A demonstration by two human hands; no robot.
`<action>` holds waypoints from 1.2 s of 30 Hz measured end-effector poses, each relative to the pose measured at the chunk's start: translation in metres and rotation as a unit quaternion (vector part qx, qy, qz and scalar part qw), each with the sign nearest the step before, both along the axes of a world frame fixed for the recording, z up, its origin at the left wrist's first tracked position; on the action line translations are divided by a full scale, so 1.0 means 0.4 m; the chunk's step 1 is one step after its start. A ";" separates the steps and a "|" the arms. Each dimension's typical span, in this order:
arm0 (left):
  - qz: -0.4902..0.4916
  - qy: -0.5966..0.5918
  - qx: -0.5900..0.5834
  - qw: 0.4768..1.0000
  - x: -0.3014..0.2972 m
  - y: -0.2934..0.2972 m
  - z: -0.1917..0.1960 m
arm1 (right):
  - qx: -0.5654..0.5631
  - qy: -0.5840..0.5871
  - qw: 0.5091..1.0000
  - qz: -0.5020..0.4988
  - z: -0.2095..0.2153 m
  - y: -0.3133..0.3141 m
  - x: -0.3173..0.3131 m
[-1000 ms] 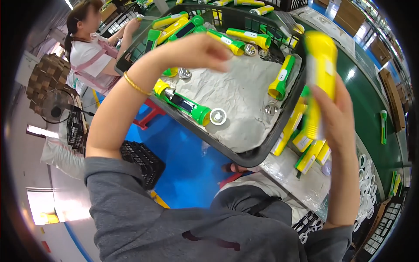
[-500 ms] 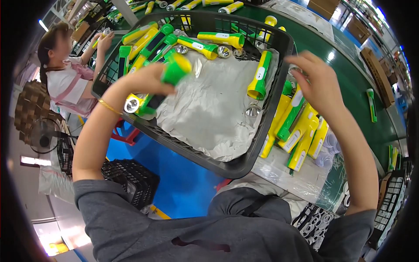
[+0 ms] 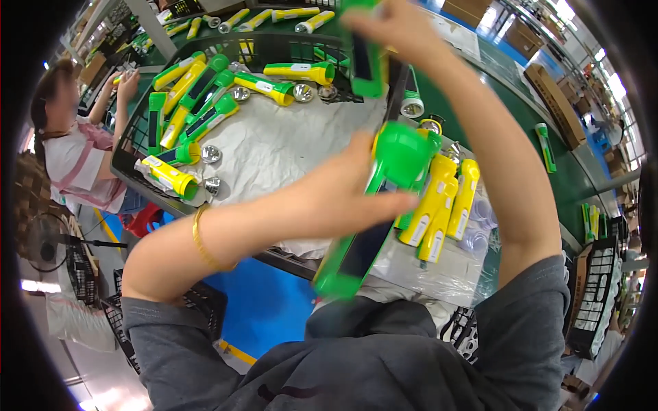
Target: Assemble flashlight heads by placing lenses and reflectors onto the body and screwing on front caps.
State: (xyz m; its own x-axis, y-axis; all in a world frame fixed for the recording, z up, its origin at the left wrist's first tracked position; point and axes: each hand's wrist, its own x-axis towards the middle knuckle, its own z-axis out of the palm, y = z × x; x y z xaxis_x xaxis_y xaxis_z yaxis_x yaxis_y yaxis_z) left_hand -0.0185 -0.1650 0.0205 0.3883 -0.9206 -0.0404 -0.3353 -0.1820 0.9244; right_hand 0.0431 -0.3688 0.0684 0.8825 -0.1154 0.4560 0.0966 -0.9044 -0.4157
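My left hand (image 3: pixel 346 195), a yellow bangle at its wrist, is closed around a green flashlight (image 3: pixel 360 250) with a dark panel along its body. The flashlight is tilted, its wide green head up and to the right, over the crate's near right corner; motion blurs it. Farther away, my right hand (image 3: pixel 394 31) grips another green flashlight (image 3: pixel 367 65), also dark-panelled, above the crate's far right side. The black crate (image 3: pixel 288 260) is lined with crumpled grey paper (image 3: pixel 301 140). Green-and-yellow flashlights (image 3: pixel 264 89) lie along its far and left sides, with loose silver reflectors (image 3: pixel 211 154) among them.
Right of the crate, several yellow flashlights (image 3: pixel 435 198) lie beside clear lens discs (image 3: pixel 476 236) on plastic sheeting. A green work surface (image 3: pixel 507 151) runs behind, with a long cardboard box (image 3: pixel 555 106). On the left, a co-worker (image 3: pixel 86 154) handles a part; a fan (image 3: pixel 48 240) stands nearby.
My left hand has moved right across the crate with a flashlight. My right hand, earlier beside the crate's right rim, has moved up and left and now holds a flashlight. The view has shifted.
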 end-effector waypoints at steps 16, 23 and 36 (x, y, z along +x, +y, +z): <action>0.070 -0.567 0.042 0.819 0.012 -0.272 -0.183 | 0.495 0.202 0.815 -0.223 -0.397 -0.170 -0.546; 0.028 -0.586 0.116 0.801 -0.002 -0.242 -0.161 | 0.551 0.044 0.817 -0.166 -0.476 -0.060 -0.544; 0.005 -0.152 -0.023 0.988 -0.236 -0.150 -0.046 | 0.625 -0.058 0.771 -0.103 -0.373 -0.053 -0.784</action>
State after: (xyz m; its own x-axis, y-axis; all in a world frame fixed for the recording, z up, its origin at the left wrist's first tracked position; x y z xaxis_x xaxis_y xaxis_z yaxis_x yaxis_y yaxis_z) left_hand -0.1129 -0.2252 0.0021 0.3846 -0.9152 0.1207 -0.5978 -0.1473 0.7880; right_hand -0.2705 -0.3900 -0.0808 0.7490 -0.6606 -0.0510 0.1065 0.1960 -0.9748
